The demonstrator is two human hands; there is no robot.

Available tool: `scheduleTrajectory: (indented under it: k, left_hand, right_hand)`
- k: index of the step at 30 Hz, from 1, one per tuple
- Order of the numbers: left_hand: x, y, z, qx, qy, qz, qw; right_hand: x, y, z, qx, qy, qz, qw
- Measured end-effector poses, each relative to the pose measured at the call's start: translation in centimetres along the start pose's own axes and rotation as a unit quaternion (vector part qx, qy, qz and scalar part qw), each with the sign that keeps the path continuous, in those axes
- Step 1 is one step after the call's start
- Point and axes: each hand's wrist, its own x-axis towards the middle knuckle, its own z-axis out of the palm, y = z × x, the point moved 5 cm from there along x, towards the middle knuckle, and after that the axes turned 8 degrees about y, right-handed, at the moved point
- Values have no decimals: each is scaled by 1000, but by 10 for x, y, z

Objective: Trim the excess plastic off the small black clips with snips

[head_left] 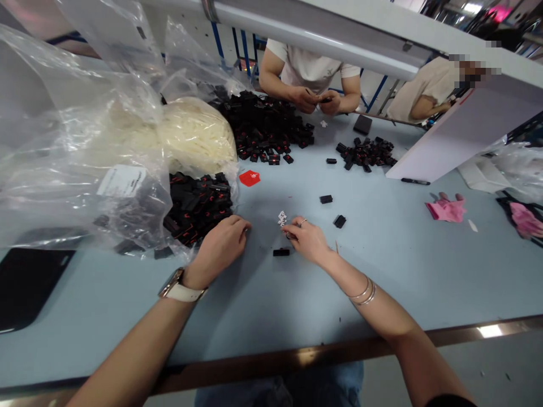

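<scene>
Beside our curled left hand (220, 243), the right hand (307, 240) pinches small white pieces (282, 218); next, a careful pick of the black clip (280, 252).

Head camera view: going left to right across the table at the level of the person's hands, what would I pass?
Black tray → plastic bag of black parts → left hand → white bits → right hand → loose black part → pink glove.

Small clip (280, 252) on table (382, 271) between both hands, bagged clips (197, 206) left.
</scene>
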Motion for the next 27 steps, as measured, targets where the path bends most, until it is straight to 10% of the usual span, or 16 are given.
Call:
scheduleTrajectory:
  k: [9, 18, 27]
  left_hand:
    - [2, 0, 4, -43, -11, 33, 998]
    - [-8, 46, 1, -135, 4, 160, 978]
    - [-9, 41, 14, -203, -43, 43, 977]
  right_hand:
    - [-2, 3, 1, 6, 20, -22, 1000]
    - [-8, 1, -4, 136, 89, -84, 983]
    - [-12, -10, -7, 205, 85, -121, 967]
